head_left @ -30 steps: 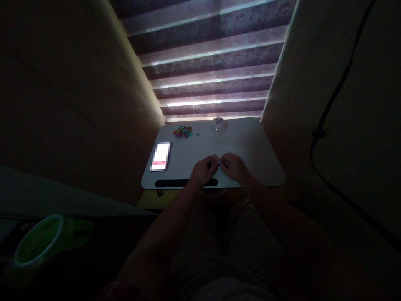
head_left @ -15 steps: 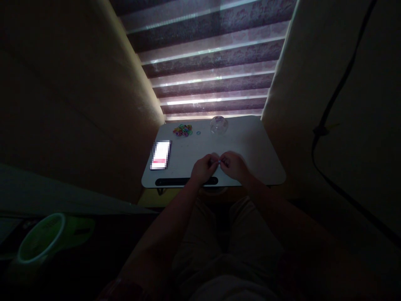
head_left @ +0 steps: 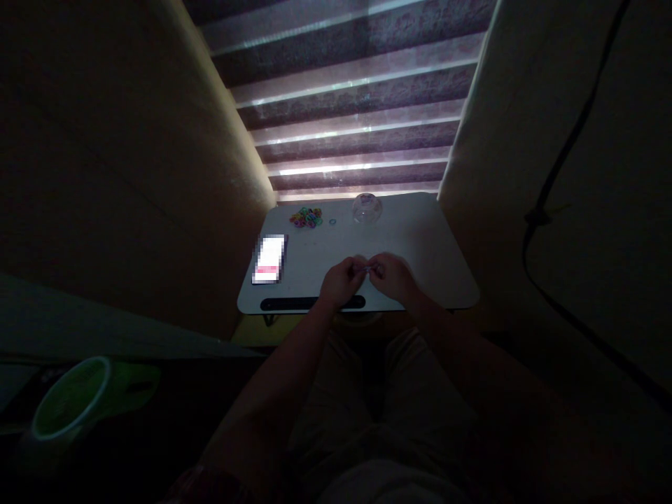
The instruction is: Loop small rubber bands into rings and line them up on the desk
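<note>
My left hand (head_left: 342, 281) and my right hand (head_left: 393, 276) meet fingertip to fingertip over the near middle of a small white lap table (head_left: 420, 245). Both pinch a tiny item (head_left: 369, 267) between them, too small and dim to name. A heap of small coloured rings (head_left: 307, 218) lies at the far left of the table, with one loose blue ring (head_left: 332, 222) beside it. A clear round container (head_left: 366, 208) stands at the far edge.
A phone with a lit screen (head_left: 269, 258) lies on the table's left side. A dark slot (head_left: 309, 304) runs along the near edge. Striped blinds (head_left: 351, 105) hang behind. A green cup (head_left: 68, 406) sits low left; a black cable (head_left: 556, 175) hangs right.
Both hands stay pinched together at the same spot; the fingers shift only slightly. The view has drifted a little.
</note>
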Action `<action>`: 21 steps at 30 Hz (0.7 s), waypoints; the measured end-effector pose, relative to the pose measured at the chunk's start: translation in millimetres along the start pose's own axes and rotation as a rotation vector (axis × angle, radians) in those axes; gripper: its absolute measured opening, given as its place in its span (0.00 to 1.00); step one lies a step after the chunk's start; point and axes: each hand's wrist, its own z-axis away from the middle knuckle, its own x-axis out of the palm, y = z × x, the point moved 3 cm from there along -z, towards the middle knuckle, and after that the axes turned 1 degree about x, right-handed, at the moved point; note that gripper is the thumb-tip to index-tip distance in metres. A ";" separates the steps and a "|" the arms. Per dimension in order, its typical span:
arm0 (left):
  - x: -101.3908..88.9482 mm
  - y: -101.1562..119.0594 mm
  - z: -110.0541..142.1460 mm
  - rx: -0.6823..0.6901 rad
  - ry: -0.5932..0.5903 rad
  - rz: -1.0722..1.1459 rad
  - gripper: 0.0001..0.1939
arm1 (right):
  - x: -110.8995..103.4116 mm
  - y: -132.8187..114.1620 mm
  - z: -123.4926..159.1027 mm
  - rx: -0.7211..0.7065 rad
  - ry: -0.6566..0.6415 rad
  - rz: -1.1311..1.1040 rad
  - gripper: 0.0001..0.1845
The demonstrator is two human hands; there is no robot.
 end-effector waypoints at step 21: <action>0.2 1.1 -0.4 -0.017 -0.014 -0.003 0.13 | 1.1 3.5 -0.2 0.022 -0.015 -0.001 0.02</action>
